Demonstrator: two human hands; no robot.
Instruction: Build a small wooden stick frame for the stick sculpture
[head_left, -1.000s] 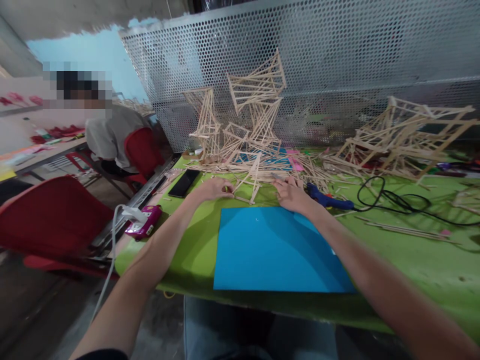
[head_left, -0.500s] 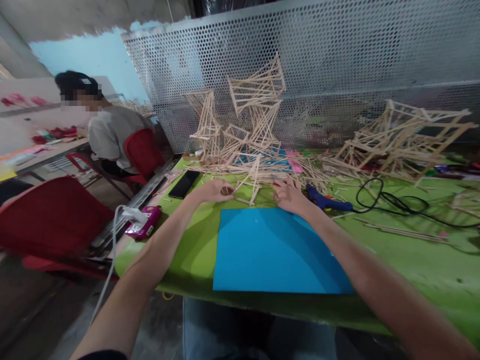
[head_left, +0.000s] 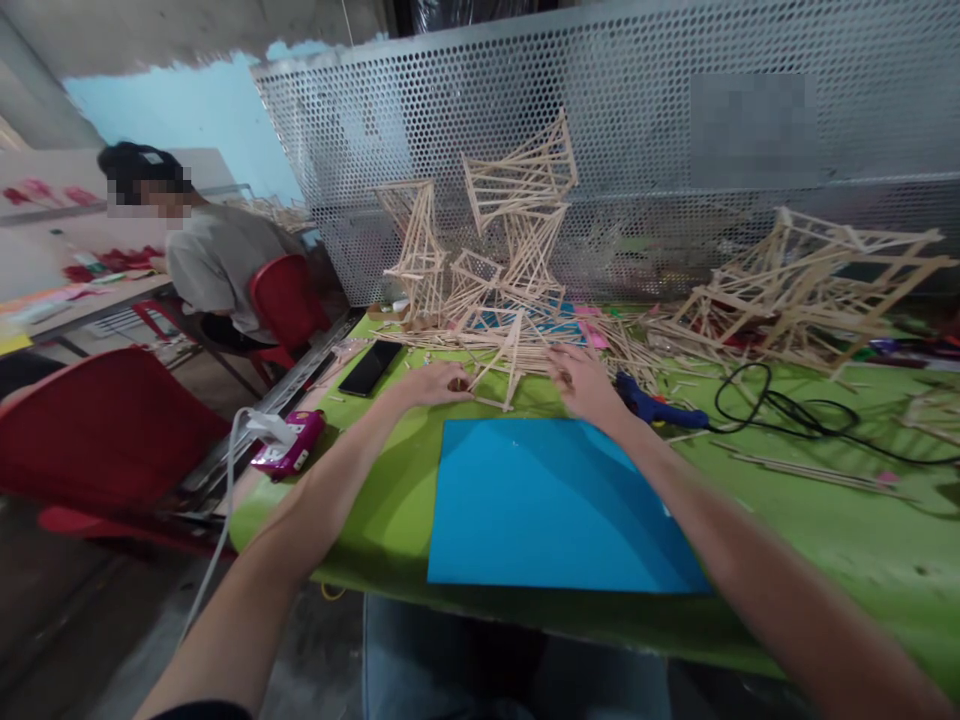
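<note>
Phone (head_left: 370,368) and glue gun (head_left: 667,411) flank the hands (head_left: 589,388), sticks (head_left: 531,358) heaped beyond.

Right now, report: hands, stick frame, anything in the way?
Left hand at stick frame, grip unclear. Right hand to frame's right. Stick pile close behind, possibly in the way.

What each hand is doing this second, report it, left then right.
Left hand: closed, pinching a corner of the small wooden-stick frame.
Right hand: half-curled; whether it holds anything cannot be told.
</note>
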